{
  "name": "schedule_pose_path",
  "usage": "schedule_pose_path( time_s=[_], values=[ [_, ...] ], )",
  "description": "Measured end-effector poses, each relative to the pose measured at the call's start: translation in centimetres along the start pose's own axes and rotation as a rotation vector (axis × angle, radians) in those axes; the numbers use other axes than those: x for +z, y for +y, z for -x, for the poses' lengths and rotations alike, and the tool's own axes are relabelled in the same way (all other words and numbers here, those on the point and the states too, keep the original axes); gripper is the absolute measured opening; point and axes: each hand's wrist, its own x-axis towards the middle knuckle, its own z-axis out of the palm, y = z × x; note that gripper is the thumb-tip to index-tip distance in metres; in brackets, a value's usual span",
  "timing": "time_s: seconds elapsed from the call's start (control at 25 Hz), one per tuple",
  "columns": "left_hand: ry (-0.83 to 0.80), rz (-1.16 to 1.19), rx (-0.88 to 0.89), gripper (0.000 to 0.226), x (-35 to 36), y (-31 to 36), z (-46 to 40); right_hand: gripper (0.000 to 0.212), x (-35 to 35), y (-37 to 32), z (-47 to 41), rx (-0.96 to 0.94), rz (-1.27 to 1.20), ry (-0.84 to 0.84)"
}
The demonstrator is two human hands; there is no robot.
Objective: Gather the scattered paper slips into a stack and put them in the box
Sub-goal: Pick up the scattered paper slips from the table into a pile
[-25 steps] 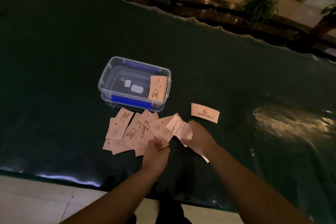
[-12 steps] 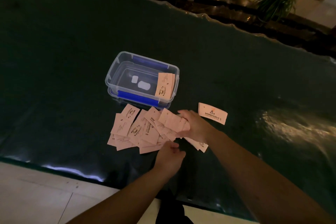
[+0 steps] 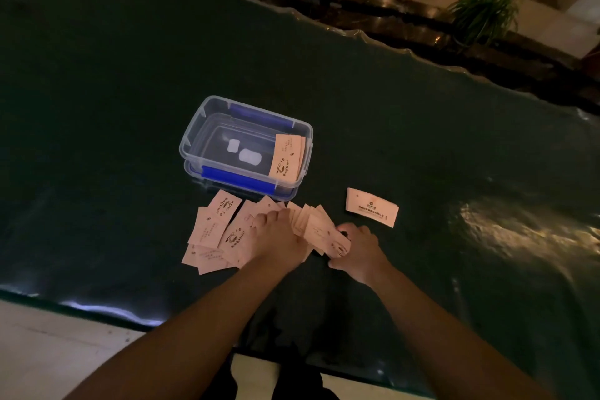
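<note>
The left hand (image 3: 279, 237) lies palm down on the scattered paper slips (image 3: 220, 230), fingers spread flat, its grip open and closed on nothing. Most of those slips fan out to the left of that hand and under it, overlapping one another on the dark green surface (image 3: 97, 107). Just right of it, the right hand (image 3: 357, 253) has its grip pinched on a fanned bunch of slips (image 3: 319, 229) (how many is hard to tell in the dim light), which reaches up and leftward until it touches the left fingers.

Beyond both hands stands the clear plastic box (image 3: 194, 140) with blue latches, open at the top. A few slips in the box (image 3: 287, 156) lean against its right end wall, and two small white patches show on its bottom. One lone slip (image 3: 371, 207) lies flat on the surface beyond the right hand and a little to its right, apart from the pile and from the box.

Potted plants (image 3: 487, 10) stand past the far edge of the surface.
</note>
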Motion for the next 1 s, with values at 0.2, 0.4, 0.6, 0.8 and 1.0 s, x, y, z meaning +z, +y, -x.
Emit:
schedule_pose_path(
  time_s=[0.2, 0.4, 0.6, 0.8, 1.0],
  values=[
    [0.106, 0.063, 0.024, 0.043, 0.1, -1.5, 2.6, 0.111, -1.8, -2.8, -0.9, -0.185, 0.305, -0.092],
    [-0.208, 0.636, -0.3, 0.022, 1.1, -2.0, 6.9, 0.115, -3.3, -6.8, -2.2, -0.428, 0.535, -0.23],
    [-0.342, 0.818, -0.377, 0.051, 2.2, -1.4, 6.8, 0.102, -2.5, -7.2, -1.5, -0.398, 0.529, -0.274],
    [-0.29, 0.884, -0.421, 0.031, 2.6, -0.5, 6.7, 0.093, -2.0, -3.6, -0.6, -0.383, 0.511, -0.221],
    [-0.236, 0.96, -0.436, 0.047, 3.3, -0.2, 7.2, 0.09, -1.7, -1.1, 0.1, -0.36, 0.471, -0.187]
  ],
)
